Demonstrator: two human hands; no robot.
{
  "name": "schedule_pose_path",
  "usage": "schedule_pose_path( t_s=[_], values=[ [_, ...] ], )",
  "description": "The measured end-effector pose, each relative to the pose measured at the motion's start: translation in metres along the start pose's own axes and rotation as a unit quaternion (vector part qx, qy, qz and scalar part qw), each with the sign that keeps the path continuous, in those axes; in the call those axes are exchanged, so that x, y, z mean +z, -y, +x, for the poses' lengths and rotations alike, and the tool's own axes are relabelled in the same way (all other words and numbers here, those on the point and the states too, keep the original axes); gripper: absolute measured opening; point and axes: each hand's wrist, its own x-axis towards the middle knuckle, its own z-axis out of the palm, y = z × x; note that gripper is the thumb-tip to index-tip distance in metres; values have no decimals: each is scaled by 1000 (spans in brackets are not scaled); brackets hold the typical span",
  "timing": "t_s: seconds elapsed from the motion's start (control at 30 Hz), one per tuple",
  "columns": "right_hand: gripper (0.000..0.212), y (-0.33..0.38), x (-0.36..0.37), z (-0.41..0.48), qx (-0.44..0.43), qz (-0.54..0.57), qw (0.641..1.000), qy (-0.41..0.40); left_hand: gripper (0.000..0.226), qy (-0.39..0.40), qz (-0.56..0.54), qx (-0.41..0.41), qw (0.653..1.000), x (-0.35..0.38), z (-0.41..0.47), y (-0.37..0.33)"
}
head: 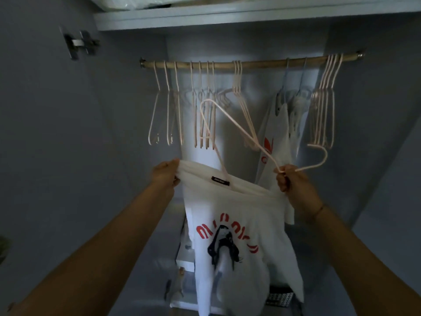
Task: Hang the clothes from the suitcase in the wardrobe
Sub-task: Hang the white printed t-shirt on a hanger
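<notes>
A white T-shirt (241,224) with red lettering and a black print hangs in front of the open wardrobe. My left hand (167,173) pinches the left side of its neckline. My right hand (290,179) grips the right side of the neckline together with the neck of a pink wire hanger (230,124). One arm of the hanger runs down into the collar beside the black label; its hook points right. Above, the wooden rail (250,63) carries several empty pink hangers (202,115).
Two white garments (278,133), one with a red logo, hang on the rail's right half, next to more empty hangers (323,110). A shelf (227,18) runs above the rail. Boxes and small items (184,270) lie on the wardrobe floor. The door hinge (79,43) is at left.
</notes>
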Motion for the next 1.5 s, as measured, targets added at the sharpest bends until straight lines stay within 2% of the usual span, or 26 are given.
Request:
schedule_pose_path(
  t_s=[0.17,0.37,0.5,0.7,0.8,0.87,0.97,1.1,1.17,1.33,1.43,1.5],
  values=[
    [35,-8,-3,-2,-18,-155,986,57,22,10,7,13,1000,7,1,-1],
    [41,-10,-8,5,-45,-220,973,51,26,-38,17,52,998,12,5,-5],
    [40,-3,-9,5,-57,-255,962,75,28,-85,6,72,994,11,7,-7],
    [41,10,-5,8,-74,-290,951,81,16,-138,79,173,972,12,4,-9],
    [38,11,-2,4,-75,-355,924,116,20,-139,116,228,957,11,3,-9],
    [33,10,0,1,-67,-398,905,134,23,-116,141,257,949,13,1,-10],
    [29,14,0,0,-64,-399,905,130,28,-40,188,285,939,19,-10,-14],
    [33,30,21,0,-81,-425,888,155,21,81,256,260,928,36,-25,-3],
    [37,40,37,1,-88,-444,876,166,17,105,288,247,919,46,-34,9],
    [33,53,58,5,-106,-484,848,190,25,138,319,255,902,57,-46,22],
    [30,53,57,11,-102,-470,859,175,34,170,331,256,893,56,-44,16],
    [31,56,51,16,-102,-450,873,157,37,197,376,258,868,49,-41,8]
  ],
)
